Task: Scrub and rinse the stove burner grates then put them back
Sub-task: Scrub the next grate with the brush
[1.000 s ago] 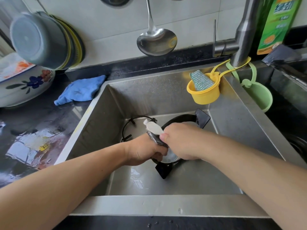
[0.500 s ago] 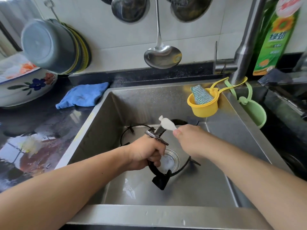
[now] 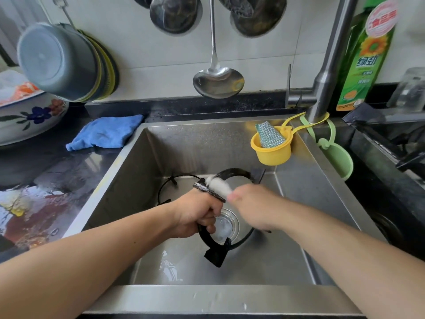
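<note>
A black ring-shaped burner grate [image 3: 217, 250] stands tilted inside the steel sink [image 3: 184, 148], over the drain. My left hand [image 3: 195, 215] grips its left side, fingers curled round the ring. My right hand [image 3: 253, 207], blurred by motion, holds a white brush [image 3: 217, 184] whose head presses on the grate's upper prong beside my left thumb. A second, thinner black grate [image 3: 169, 187] lies on the sink floor behind my left hand, partly hidden.
A yellow cup holding a sponge [image 3: 270, 146] and a green cup [image 3: 338, 161] hang from the faucet [image 3: 326, 72]. A blue cloth [image 3: 105, 132] lies on the wet black counter left of the sink. A ladle [image 3: 217, 81] hangs on the wall. A green detergent bottle [image 3: 365, 54] stands right.
My right hand has moved the brush back and forth along the grate's upper part. The camera has tilted up and shows more of the wall. My left hand keeps its grip.
</note>
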The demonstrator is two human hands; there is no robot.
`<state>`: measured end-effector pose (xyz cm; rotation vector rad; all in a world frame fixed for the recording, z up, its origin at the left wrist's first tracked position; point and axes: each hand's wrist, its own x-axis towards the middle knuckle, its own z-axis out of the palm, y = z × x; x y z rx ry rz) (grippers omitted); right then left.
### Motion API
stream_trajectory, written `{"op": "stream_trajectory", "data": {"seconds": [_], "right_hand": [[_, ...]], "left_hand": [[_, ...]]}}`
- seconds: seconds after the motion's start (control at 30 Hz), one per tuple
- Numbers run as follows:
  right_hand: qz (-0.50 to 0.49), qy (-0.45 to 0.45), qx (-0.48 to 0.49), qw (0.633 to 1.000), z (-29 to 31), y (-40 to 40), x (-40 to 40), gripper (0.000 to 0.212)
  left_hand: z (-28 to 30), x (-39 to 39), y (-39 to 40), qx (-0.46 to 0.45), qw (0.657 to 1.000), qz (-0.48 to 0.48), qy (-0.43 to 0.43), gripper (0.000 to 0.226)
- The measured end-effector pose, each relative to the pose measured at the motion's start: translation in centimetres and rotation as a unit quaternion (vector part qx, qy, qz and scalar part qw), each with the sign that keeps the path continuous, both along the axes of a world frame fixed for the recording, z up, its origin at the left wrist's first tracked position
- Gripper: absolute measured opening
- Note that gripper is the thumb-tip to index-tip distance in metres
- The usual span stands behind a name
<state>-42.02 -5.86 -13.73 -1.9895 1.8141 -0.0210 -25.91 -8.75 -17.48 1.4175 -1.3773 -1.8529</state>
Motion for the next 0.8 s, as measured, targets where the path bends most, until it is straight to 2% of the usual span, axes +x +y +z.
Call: {"op": "stream_trajectory", "data": {"seconds": [0.07,0.2,0.37,0.5,0.57,0.7,0.8], "right_hand": [[0.016,-0.021,0.000,1.000,0.0,0.2,0.5,0.030],[-0.074,0.019,-0.038,0.996,0.3,-1.6,-1.5,0.036],[0.034,-0.048,-0.022,0.998,0.5,0.6,0.5,0.032],[-0.022,0.005,-0.077,0.997,1.0,-0.6,-0.4,0.024],[-0.048,0.040,-0.098,0.993,1.1,-0.5,-0.9,0.027],[0.018,-0.035,-0.042,0.998,0.2,0.6,0.9,0.022],[-0.029,-0.017,-0.051,0.998,0.5,-0.6,-0.8,0.027]], "left_hand": [[0.0,0.1,0.0,-0.015,1.000,0.008,-0.005,0.048],[0.2,-0.5,0.1,-0.040,0.999,0.022,-0.008,0.051],[0.1,-0.5,0.4,-0.073,0.997,0.009,-0.026,0.044],[0.4,-0.9,0.2,-0.076,0.996,0.038,-0.034,0.050],[0.3,-1.2,0.2,-0.081,0.995,0.037,-0.036,0.048],[0.0,-0.8,0.3,-0.088,0.996,0.017,-0.021,0.040],[0.0,-0.8,0.3,-0.070,0.997,0.018,-0.016,0.051]]}}
